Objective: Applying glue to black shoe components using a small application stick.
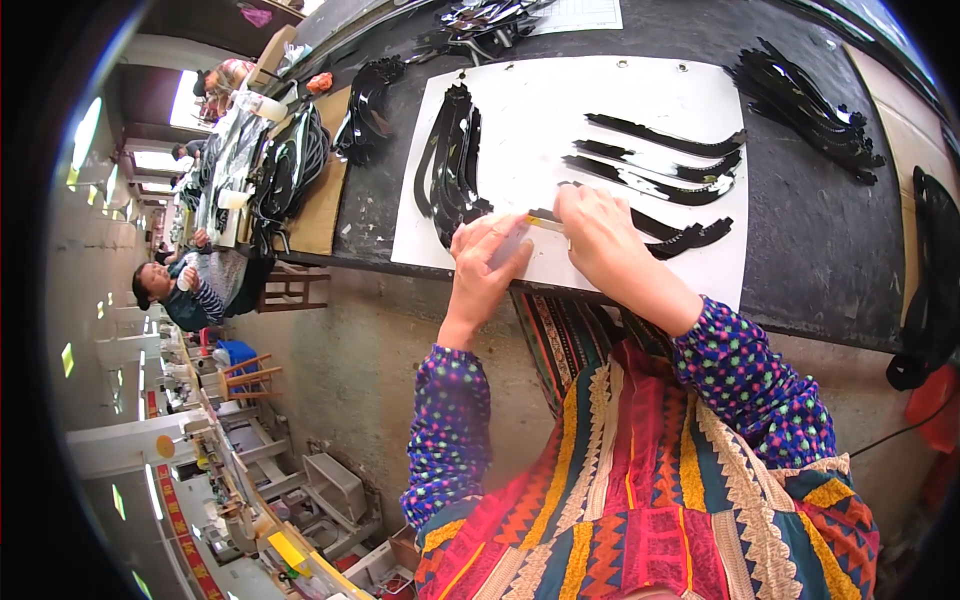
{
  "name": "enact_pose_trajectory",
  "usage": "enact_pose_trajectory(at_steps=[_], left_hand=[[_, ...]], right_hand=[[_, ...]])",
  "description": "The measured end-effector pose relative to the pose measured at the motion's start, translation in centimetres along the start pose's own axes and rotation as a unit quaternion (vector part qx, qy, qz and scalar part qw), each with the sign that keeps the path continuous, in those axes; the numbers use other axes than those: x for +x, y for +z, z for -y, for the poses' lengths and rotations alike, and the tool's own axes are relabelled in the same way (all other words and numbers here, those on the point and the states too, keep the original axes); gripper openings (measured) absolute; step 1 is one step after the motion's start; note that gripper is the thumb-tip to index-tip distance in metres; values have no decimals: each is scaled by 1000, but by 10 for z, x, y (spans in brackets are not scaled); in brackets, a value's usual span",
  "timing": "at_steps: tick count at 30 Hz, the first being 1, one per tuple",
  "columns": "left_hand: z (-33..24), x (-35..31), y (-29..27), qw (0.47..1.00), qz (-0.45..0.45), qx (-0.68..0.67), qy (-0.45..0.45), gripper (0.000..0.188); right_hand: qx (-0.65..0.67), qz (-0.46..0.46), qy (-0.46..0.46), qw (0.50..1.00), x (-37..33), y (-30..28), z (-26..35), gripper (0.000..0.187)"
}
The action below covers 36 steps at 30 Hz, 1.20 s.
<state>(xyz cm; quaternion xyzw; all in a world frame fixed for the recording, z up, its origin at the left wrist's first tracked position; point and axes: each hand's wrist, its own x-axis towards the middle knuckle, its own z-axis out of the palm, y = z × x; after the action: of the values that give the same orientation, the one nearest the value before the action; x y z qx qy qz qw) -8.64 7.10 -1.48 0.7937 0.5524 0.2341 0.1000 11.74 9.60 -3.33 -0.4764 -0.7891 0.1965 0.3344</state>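
Close together over the front edge of a white board (530, 110), both my hands are closed in a pinch. A thin, narrow piece with a yellow spot (543, 219) spans the gap between their fingertips. My left hand (484, 268) grips its left end, and a pale translucent patch shows between thumb and fingers. My right hand (603, 228) pinches the other end, its fingers hiding what else they hold. From beside the right hand a curved black strip (692, 238) runs rightward on the board. Several similar strips (665, 137) lie above it, and a black bundle (455, 150) rests left.
On the dark table (800, 240) more black strips (805, 110) are piled at the right and others (370, 105) at the left. A seated person (205, 285) is beside another loaded table at left. A wooden stool (292, 288) stands near that person.
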Motion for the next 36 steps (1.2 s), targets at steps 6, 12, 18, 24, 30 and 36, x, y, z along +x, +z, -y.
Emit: enact_pose_trajectory(at_steps=[6,12,18,24,30,36], left_hand=[[6,3,-2,997,11,-57,-40,34],[-45,17,-2,987,-35,145,66,22],[-98,35,35,985,58,10,161,25],[-114,41,35,978,168,-28,124,22],[-126,59,46,977,161,-17,137,34],[-134,69,38,966,209,35,151,22]], right_hand=[[-103,-49,-47,992,-11,16,14,24],[28,-140,-89,986,-54,-28,-6,26],[46,-269,23,962,-108,-115,-80,13],[130,-316,142,929,-151,-137,-110,10],[142,-323,149,924,-146,-135,-103,9],[149,-322,145,924,-148,-140,-101,9]])
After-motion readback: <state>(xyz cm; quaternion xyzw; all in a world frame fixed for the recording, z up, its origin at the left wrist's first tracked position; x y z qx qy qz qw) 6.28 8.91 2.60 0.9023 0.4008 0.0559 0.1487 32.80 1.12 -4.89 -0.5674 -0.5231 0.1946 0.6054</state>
